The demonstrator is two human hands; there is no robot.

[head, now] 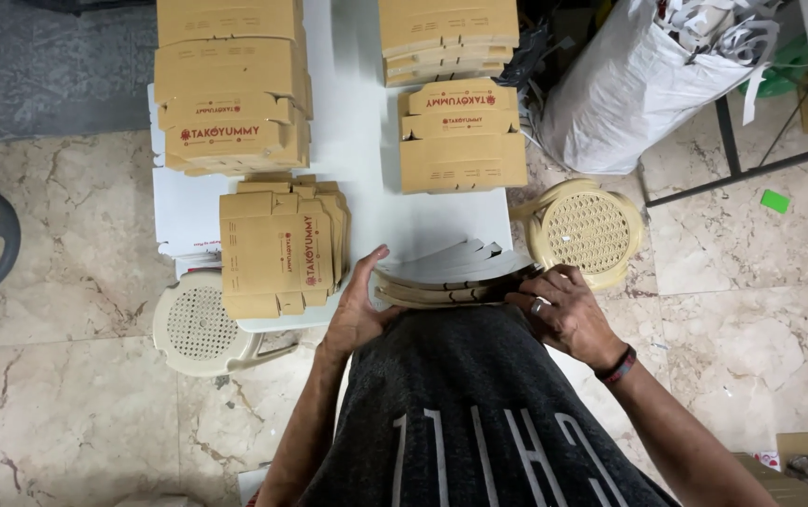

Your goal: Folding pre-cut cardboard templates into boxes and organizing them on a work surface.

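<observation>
My left hand (359,302) and my right hand (561,308) grip the two ends of a bent stack of flat cardboard box blanks (451,277), held against my body at the near edge of a white table (357,169). The stack bows upward in the middle, showing white undersides and tan edges. My right hand wears a ring and a dark wristband. To the left of my left hand lies a pile of flat tan box blanks (277,249) with red print.
Taller stacks of folded tan boxes stand at the back left (230,89), back right (449,38) and middle right (462,136). A cream plastic stool (587,230) is right of the table, a white one (199,324) left. A large white sack (638,80) leans nearby.
</observation>
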